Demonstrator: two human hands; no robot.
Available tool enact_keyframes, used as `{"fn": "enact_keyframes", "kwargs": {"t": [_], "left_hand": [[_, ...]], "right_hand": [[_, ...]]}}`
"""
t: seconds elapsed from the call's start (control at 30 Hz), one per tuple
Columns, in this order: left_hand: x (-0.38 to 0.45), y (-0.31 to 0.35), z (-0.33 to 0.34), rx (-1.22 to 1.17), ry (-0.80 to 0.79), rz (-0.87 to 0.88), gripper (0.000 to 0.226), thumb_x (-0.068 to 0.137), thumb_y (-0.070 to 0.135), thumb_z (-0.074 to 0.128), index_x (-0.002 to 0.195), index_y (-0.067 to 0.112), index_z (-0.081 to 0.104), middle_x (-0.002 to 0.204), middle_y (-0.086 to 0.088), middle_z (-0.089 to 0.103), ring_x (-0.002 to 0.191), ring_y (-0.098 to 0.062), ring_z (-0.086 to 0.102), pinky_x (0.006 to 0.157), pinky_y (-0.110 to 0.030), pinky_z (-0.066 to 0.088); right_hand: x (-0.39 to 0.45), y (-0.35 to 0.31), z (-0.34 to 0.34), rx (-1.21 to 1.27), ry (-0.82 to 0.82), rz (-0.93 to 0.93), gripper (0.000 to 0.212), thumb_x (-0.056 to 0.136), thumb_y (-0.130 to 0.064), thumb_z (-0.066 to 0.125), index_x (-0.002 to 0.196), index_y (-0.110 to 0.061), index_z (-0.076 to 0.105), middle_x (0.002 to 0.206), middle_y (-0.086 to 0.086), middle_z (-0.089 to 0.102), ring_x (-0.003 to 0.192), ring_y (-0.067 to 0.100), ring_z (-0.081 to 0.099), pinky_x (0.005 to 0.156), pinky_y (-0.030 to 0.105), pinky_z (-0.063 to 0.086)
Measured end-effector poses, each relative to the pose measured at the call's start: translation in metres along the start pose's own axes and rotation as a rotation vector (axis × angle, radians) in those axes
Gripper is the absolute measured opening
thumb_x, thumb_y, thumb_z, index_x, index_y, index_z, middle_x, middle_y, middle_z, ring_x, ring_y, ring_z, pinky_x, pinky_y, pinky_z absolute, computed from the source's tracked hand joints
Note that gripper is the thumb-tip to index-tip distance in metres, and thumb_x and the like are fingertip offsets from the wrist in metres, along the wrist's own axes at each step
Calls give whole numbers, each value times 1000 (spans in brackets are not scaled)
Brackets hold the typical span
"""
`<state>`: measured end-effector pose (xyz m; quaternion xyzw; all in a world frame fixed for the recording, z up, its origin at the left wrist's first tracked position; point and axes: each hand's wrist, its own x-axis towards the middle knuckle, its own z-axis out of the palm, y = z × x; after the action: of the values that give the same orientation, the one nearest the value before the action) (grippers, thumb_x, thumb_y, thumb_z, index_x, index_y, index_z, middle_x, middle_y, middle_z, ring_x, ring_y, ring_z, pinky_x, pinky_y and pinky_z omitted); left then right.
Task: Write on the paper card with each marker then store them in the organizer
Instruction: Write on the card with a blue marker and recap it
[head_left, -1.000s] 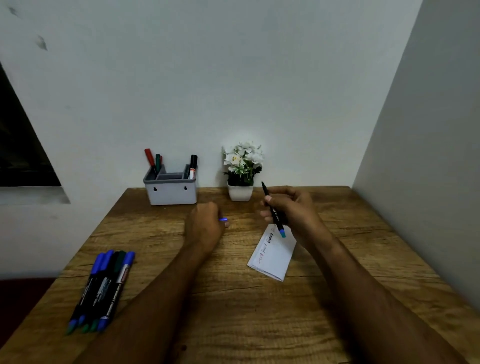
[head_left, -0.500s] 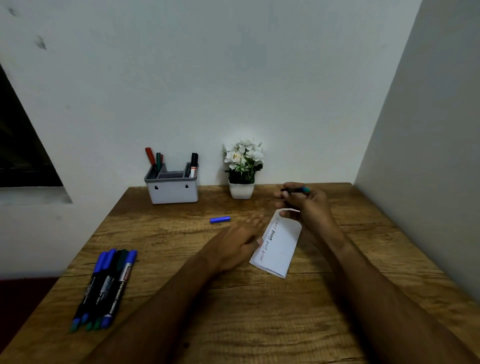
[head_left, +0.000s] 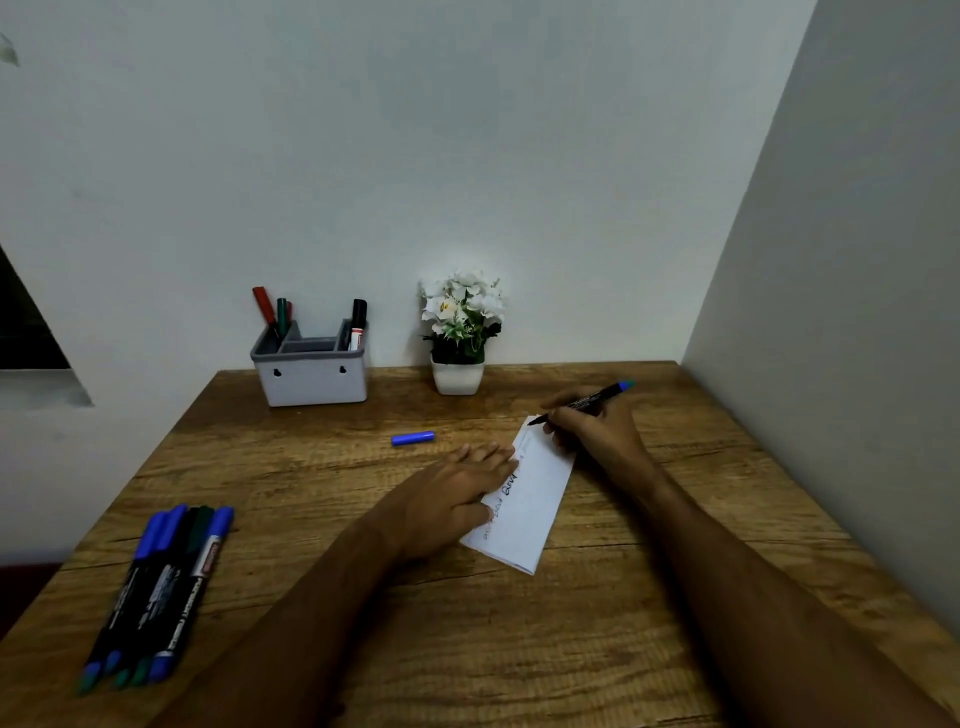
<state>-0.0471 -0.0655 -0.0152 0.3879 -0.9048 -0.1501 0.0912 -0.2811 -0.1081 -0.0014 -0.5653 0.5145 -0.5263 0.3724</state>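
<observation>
Marker tip meets the top of the card (head_left: 524, 506) at the centre of the bench (head_left: 597, 634).

The right hand (head_left: 597, 434) grips a marker (head_left: 584, 402), nib at the card's far corner; the left hand (head_left: 457, 491) lies flat, fingers straight, pressing the card's left edge. A blue cap (head_left: 413, 438) lies at 11 o'clock from the card, the organizer (head_left: 311, 374) farther at 11, spare markers (head_left: 161, 587) at 8.

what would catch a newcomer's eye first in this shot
Mid-table, the right hand grips a black marker, tip at the far end of the white paper card, which the left hand presses flat. A loose blue cap lies just behind, and a row of markers waits front left.
</observation>
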Motion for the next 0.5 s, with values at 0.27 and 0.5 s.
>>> {"fn": "enact_keyframes", "kwargs": {"t": [0.27,0.5], "left_hand": [[5,-6,5,29,-5,19,61,100,27,38,157,25,16,164,10,5,147,5,-4,114,-13,-10],[5,-7,6,12,-3,19,67,92,33,31,157,26,17,163,12,5,145,7,-3,115,-14,-10]], "right_hand": [[9,8,2,-206,-79,-54,15,85,6,70,88,-6,79,85,9,78,74,8,71,67,22,57],[13,14,4,-296,-73,-141,9,82,0,73,78,-8,77,79,11,78,73,20,72,68,46,60]]}}
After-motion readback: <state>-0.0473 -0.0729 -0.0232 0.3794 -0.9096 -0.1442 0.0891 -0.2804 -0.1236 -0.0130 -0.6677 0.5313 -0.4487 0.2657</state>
